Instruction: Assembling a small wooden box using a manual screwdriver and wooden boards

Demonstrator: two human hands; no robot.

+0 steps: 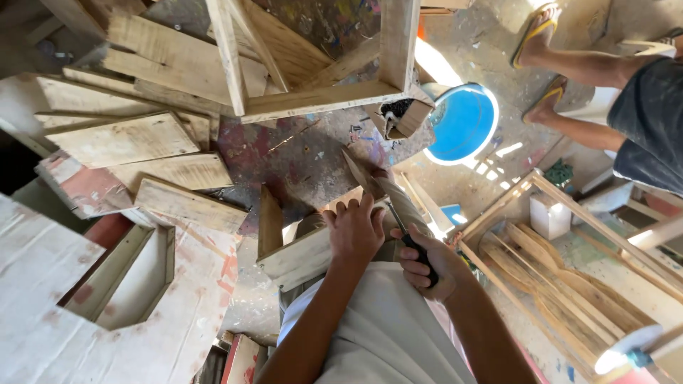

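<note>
My left hand [353,231] lies flat with fingers spread on a narrow, pointed wooden slat [404,205] that slopes up and to the left. Just to its right, my right hand [429,264] is closed around a black-handled tool [416,249]. The tool's thin metal shaft [393,213] runs along the slat. A pale wooden block [299,257] lies under and to the left of my left hand. My white-clothed lap fills the bottom centre.
Loose planks [128,142] are piled at left and a wooden frame [320,99] stands at top centre. A blue bucket [462,124] sits beyond the slat. Another person's legs in yellow sandals [548,43] stand at top right. An open crate of curved wood pieces [562,277] lies at right.
</note>
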